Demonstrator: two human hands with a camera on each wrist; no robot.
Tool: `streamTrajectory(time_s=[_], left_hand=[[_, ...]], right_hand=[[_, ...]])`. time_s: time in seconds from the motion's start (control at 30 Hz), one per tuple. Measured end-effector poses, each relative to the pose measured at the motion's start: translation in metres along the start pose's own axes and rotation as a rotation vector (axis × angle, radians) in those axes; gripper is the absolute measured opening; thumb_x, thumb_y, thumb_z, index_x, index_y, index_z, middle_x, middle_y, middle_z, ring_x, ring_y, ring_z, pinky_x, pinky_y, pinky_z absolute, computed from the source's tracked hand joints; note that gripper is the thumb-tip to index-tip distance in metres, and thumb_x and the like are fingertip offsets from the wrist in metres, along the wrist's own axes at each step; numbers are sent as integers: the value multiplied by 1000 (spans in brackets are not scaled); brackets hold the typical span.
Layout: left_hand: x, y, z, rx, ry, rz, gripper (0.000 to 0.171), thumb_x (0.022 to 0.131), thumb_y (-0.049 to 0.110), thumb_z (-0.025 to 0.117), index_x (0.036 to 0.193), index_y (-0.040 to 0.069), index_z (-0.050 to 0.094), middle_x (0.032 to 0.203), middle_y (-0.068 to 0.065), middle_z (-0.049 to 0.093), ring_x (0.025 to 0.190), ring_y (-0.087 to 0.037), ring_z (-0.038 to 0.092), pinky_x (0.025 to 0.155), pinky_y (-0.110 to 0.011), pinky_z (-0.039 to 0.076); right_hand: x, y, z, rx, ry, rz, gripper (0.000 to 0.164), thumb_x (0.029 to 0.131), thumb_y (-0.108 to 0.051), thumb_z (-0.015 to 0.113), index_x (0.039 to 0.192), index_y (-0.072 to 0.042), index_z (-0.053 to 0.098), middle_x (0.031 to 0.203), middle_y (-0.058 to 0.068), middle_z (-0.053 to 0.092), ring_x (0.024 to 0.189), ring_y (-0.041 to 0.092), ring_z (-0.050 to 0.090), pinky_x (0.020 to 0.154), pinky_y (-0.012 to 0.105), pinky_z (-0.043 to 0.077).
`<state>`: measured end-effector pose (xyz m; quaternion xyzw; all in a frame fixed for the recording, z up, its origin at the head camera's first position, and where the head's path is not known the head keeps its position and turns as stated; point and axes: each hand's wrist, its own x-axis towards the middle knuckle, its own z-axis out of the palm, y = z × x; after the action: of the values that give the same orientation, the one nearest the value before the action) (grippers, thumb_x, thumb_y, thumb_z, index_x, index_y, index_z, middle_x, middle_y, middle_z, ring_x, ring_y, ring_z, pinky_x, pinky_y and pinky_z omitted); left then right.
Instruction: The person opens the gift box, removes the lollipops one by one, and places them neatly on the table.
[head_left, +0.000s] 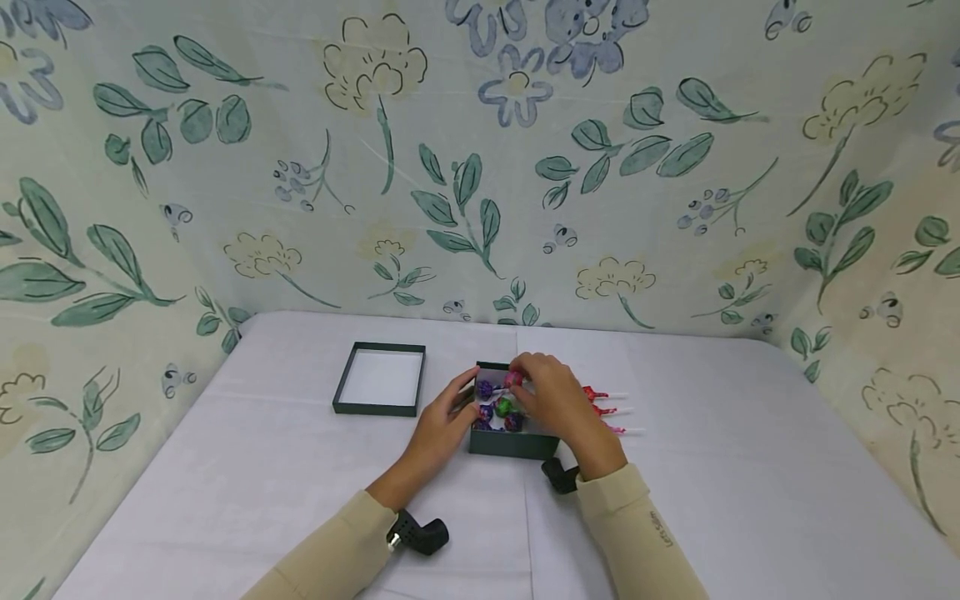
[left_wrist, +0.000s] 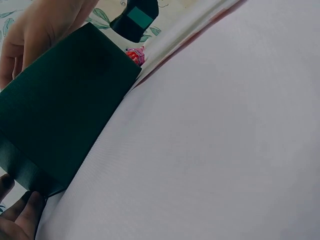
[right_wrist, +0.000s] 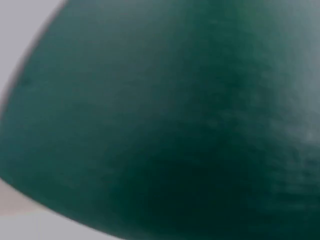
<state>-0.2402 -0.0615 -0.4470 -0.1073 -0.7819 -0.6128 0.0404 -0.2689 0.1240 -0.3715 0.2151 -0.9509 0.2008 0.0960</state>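
A dark green box without its lid stands on the table, with several wrapped lollipops inside, in purple, green and dark wrappers. Fingers of my left hand rest against the box's left side. Over the box, my right hand pinches a pink lollipop near the back wall; its stick is hidden. In the left wrist view, left fingers touch a lower corner of the box, and the right hand shows behind it. The blurred green box wall fills most of the right wrist view.
The dark green lid, white inside, lies upturned left of the box. Several red and pink lollipops lie in a column right of the box, sticks pointing right. A white cloth covers the table; a floral curtain hangs behind.
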Motion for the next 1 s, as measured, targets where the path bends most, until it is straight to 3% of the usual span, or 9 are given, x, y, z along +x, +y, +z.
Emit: streamTrajectory(time_s=[0.43,0.5,0.73,0.87,1.0], left_hand=[[-1,-1,-1,-13,-8,2,51,98,18,54,143,39,41,148,0,43,130,-23,48,103,-37,44],[-3,8,-2,-19,-14,3,51,98,15,53,145,32,41,148,-4,42,131,-27,47,104,-39,44],[-5,14,1,-23,-6,4,51,98,13,53,145,31,42,148,-4,42,131,-27,47,105,-39,43],[-12,36,-4,-15,-15,4,50,98,10,52,147,18,41,149,-11,40,131,-33,45,105,-42,42],[-15,40,-7,2,-13,3,50,98,10,52,147,17,42,150,-11,39,131,-34,45,104,-40,43]], right_hand=[[-3,0,-19,114,121,-148,30,82,-9,76,112,-7,70,104,3,67,96,18,63,86,34,56],[-3,1,-21,127,138,-163,30,82,-9,76,112,-7,70,105,4,67,95,18,64,86,34,56],[-8,7,-38,170,150,-140,32,84,-10,75,115,-6,69,105,5,67,93,19,65,87,37,56],[-10,14,-45,165,169,-143,33,83,-8,75,115,-6,69,104,3,67,91,17,65,87,39,56],[-12,22,-50,143,187,-143,31,83,-8,75,114,-7,70,102,3,68,92,18,65,85,38,56]])
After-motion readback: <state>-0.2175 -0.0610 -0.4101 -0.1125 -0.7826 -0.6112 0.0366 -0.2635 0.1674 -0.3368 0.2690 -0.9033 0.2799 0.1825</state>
